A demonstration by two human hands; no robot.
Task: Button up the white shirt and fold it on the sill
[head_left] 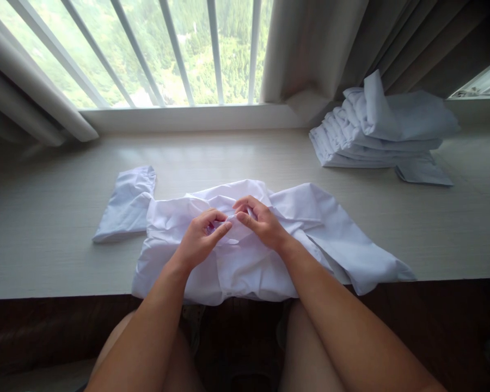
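While both hands, left hand (200, 235) and right hand (260, 220), pinch its centre, the white shirt (245, 261) looks light and limp; grip seams.

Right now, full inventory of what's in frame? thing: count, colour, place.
white shirt: 1, white, spread crumpled at the near edge of the ledge, under both hands
folded stack: 1 pile, white, far right on the ledge
ledge: 1, pale wood-grain, below the window
window bars: several, white, top left
curtains: beige, either side of the window
left hand: 1, pinching shirt fabric at centre
right hand: 1, pinching the same spot
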